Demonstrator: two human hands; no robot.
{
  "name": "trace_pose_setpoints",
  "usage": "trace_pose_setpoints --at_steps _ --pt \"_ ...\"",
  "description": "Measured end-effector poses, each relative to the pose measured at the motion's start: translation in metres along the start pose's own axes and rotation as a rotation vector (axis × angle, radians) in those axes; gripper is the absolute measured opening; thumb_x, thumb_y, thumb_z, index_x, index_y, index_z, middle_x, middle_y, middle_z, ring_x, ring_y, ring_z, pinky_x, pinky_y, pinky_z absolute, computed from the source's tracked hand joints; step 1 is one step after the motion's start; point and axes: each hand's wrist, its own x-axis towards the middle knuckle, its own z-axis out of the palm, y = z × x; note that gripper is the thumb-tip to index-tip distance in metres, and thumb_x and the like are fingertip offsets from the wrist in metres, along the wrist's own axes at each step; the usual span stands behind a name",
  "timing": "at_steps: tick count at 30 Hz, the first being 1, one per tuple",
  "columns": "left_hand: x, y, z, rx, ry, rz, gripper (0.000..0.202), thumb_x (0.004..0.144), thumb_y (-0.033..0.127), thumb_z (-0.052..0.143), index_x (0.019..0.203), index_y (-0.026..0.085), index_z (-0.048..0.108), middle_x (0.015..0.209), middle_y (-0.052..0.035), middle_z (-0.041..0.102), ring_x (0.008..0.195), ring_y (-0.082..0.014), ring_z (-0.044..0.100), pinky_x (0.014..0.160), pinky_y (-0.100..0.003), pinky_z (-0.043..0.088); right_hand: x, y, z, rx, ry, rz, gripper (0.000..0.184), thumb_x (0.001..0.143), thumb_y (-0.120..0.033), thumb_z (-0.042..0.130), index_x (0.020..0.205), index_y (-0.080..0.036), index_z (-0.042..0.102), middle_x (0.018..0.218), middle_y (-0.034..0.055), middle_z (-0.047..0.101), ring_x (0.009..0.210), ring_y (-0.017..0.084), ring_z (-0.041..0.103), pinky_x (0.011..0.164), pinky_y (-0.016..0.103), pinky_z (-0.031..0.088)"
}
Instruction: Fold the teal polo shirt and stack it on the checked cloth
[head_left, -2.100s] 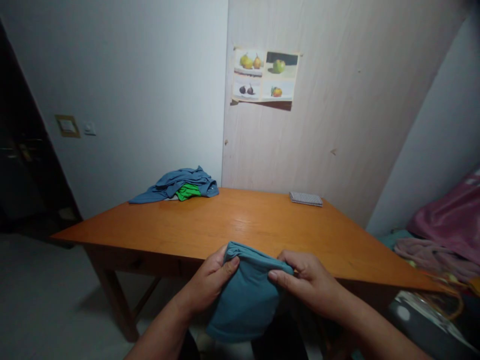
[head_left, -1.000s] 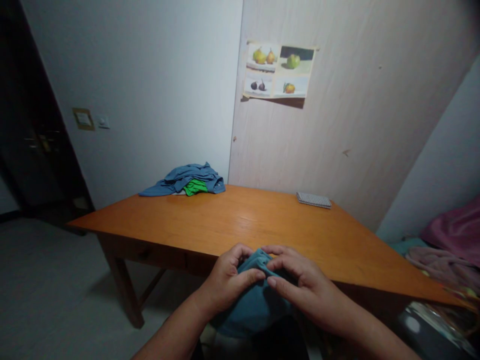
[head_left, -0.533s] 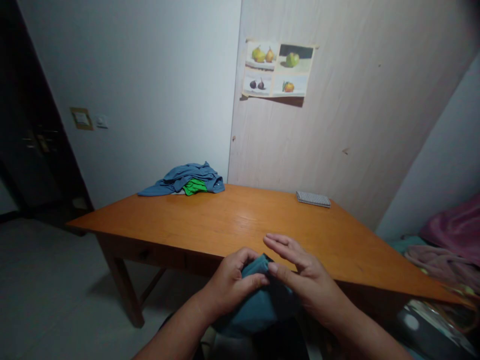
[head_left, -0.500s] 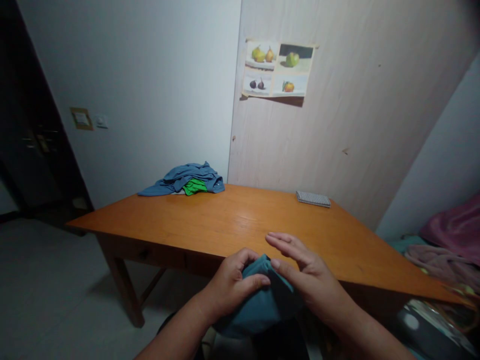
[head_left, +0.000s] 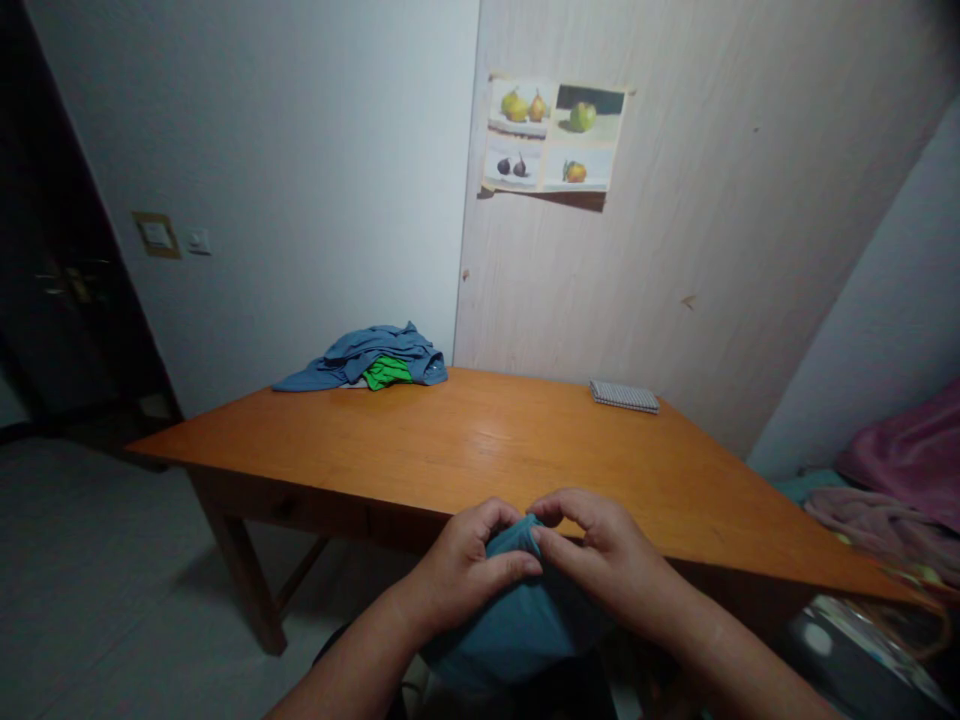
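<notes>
A teal cloth (head_left: pixel 517 620) hangs bunched below the near edge of the orange wooden table (head_left: pixel 450 440). My left hand (head_left: pixel 465 565) is closed on its top fold, thumb pressed over the fabric. My right hand (head_left: pixel 600 560) is curled next to it, its fingertips pinching the same fold. The two hands touch at the thumbs. The lower part of the cloth drops towards my lap and is partly hidden by my wrists.
A heap of blue and green clothes (head_left: pixel 367 365) lies at the table's far left corner. A small folded striped cloth (head_left: pixel 624 396) lies at the far right. A fruit picture (head_left: pixel 551 135) hangs on the wall. Pink and grey fabrics (head_left: pixel 892 480) are piled at the right.
My right hand, which had its fingers stretched out flat above the cloth half a second ago, has curled down and pinched the fold. The left hand has kept its grip.
</notes>
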Motion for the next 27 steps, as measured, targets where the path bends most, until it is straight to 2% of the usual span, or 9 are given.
trace_pose_setpoints --at_steps 3,6,9,12,14,16,19,24,27 --pt "0.0 0.0 0.002 0.028 -0.037 0.001 0.025 0.079 0.036 0.077 0.092 0.018 0.064 0.087 -0.0007 0.066 0.082 -0.0172 0.058 0.076 -0.029 0.045 0.005 -0.001 0.001 -0.086 0.064 -0.03 0.017 0.089 -0.03 0.058 0.082 -0.022 0.071 0.08 0.0022 0.07 0.079 0.02 0.063 0.075 0.034 0.046" --pt "0.0 0.001 0.002 0.03 -0.055 -0.015 0.024 0.079 0.034 0.076 0.09 0.018 0.063 0.084 0.0 0.064 0.08 -0.0166 0.058 0.074 -0.028 0.045 0.008 0.004 0.001 0.044 0.074 0.034 0.025 0.093 -0.035 0.054 0.08 -0.021 0.07 0.077 0.0025 0.07 0.076 0.019 0.064 0.07 0.031 0.048" --pt "0.001 0.0 0.001 0.022 -0.039 -0.023 0.022 0.08 0.034 0.075 0.089 0.018 0.062 0.085 0.0 0.064 0.08 -0.0164 0.057 0.073 -0.028 0.045 0.006 0.012 -0.002 0.212 0.04 0.097 0.033 0.093 -0.047 0.056 0.103 -0.02 0.072 0.097 0.0066 0.074 0.09 0.022 0.068 0.08 0.034 0.052" --pt "0.0 -0.002 0.001 0.016 -0.005 -0.015 0.024 0.081 0.035 0.075 0.089 0.018 0.061 0.084 0.0004 0.062 0.08 -0.0157 0.056 0.072 -0.027 0.043 0.0 0.014 -0.005 0.231 -0.078 0.098 0.05 0.087 -0.053 0.065 0.126 -0.021 0.066 0.114 0.0093 0.071 0.103 0.026 0.066 0.086 0.038 0.052" --pt "0.0 -0.004 0.003 -0.013 0.02 -0.021 0.026 0.081 0.035 0.075 0.091 0.019 0.057 0.083 0.0018 0.058 0.078 -0.0141 0.053 0.069 -0.025 0.041 -0.003 0.011 -0.006 0.186 -0.185 0.066 0.043 0.087 -0.051 0.066 0.118 -0.021 0.069 0.106 0.0074 0.073 0.096 0.024 0.066 0.079 0.034 0.052" --pt "0.0 -0.006 0.004 -0.054 0.022 -0.038 0.032 0.078 0.033 0.077 0.093 0.02 0.052 0.081 0.0033 0.055 0.075 -0.0128 0.051 0.067 -0.024 0.04 -0.004 0.005 -0.005 0.132 -0.247 0.046 0.03 0.092 -0.047 0.06 0.099 -0.02 0.072 0.088 0.0039 0.072 0.08 0.019 0.065 0.067 0.028 0.048" --pt "0.0 -0.008 0.005 -0.088 0.009 -0.059 0.039 0.074 0.031 0.08 0.095 0.021 0.048 0.081 0.0042 0.052 0.074 -0.0121 0.05 0.066 -0.024 0.038 -0.002 0.0 -0.003 0.058 -0.228 0.034 0.031 0.096 -0.042 0.053 0.08 -0.019 0.066 0.07 -0.0001 0.064 0.065 0.014 0.057 0.057 0.024 0.04" --pt "0.001 -0.008 0.004 -0.064 0.025 -0.051 0.041 0.074 0.033 0.081 0.093 0.021 0.047 0.078 0.0055 0.047 0.072 -0.0113 0.046 0.064 -0.023 0.037 0.0 0.004 -0.004 0.042 -0.251 0.021 0.031 0.095 -0.045 0.055 0.079 -0.02 0.063 0.068 -0.0018 0.06 0.062 0.012 0.052 0.053 0.023 0.034" --pt "0.003 -0.005 0.004 -0.071 0.007 -0.049 0.042 0.073 0.034 0.081 0.096 0.021 0.048 0.081 0.0048 0.051 0.074 -0.0121 0.049 0.065 -0.024 0.039 0.0 0.005 -0.006 0.016 -0.267 0.021 0.03 0.095 -0.044 0.055 0.079 -0.02 0.061 0.067 -0.0023 0.058 0.06 0.012 0.05 0.052 0.023 0.032"
